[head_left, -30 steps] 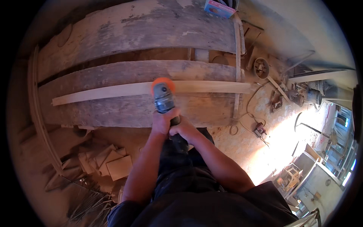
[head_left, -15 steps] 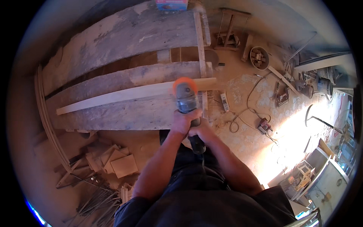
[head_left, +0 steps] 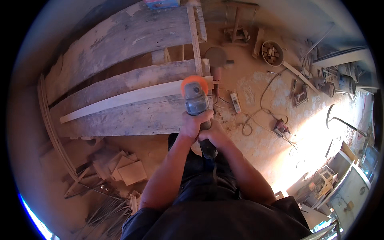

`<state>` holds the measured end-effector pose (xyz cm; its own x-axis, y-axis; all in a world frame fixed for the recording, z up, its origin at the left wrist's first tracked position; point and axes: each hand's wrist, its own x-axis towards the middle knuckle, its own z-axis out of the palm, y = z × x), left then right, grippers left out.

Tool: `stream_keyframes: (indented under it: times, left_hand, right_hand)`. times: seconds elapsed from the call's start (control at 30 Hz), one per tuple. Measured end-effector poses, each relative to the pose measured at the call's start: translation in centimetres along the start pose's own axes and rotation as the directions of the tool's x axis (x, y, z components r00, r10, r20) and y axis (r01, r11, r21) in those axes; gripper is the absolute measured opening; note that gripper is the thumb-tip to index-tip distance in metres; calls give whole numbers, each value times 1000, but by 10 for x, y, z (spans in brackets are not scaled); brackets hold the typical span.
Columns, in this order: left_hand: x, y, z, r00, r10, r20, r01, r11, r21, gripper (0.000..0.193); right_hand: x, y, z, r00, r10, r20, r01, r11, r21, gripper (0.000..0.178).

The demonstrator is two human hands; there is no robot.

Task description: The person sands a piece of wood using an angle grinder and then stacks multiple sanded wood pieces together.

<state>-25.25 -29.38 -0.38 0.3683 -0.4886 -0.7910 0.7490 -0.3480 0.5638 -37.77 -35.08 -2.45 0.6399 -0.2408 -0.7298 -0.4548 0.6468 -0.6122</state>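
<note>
Both of my hands are closed around an angle grinder (head_left: 196, 106) with a spinning orange disc (head_left: 204, 83) at its head. My left hand (head_left: 192, 125) wraps the body just behind the grey gear head. Right behind it, my right hand (head_left: 215, 135) grips the dark rear part, and a cord hangs down from its end. The disc is over or against a long pale wooden strip (head_left: 128, 101), near the strip's right end; contact is hidden beneath the tool. Under the strip lies a bench of worn planks (head_left: 156, 117).
A pink and blue box (head_left: 162, 3) sits at the bench's far edge. On the floor to the right are a power strip (head_left: 235, 103), a looped cord, a red power tool (head_left: 281, 127) and a bucket (head_left: 263, 54) of wood blocks. Board offcuts (head_left: 133, 173) and thin rods (head_left: 105, 213) lie lower left.
The grinder has moved right along the strip, closer to its right end. My body and view have shifted right too. Both hands keep their hold.
</note>
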Motion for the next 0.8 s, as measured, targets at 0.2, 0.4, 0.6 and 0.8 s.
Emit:
stream_keyframes:
  times: [0.2, 0.4, 0.6, 0.8]
  left_hand:
    - [4, -3, 37, 999, 7, 52, -23, 951, 308, 32]
    - [-8, 2, 9, 1000, -4, 18, 1, 988, 154, 35]
    - [5, 4, 44, 998, -5, 60, -21, 907, 422, 32]
    - [-7, 11, 3, 1000, -4, -8, 5, 982, 186, 27]
  right_hand:
    - [-24, -1, -21, 997, 23, -75, 0, 955, 298, 32]
    - [-15, -5, 8, 997, -60, -56, 67, 988, 136, 28]
    - [-24, -11, -20, 995, -27, -91, 53, 953, 297, 32]
    - [4, 9, 6, 999, -38, 0, 38, 999, 22, 43]
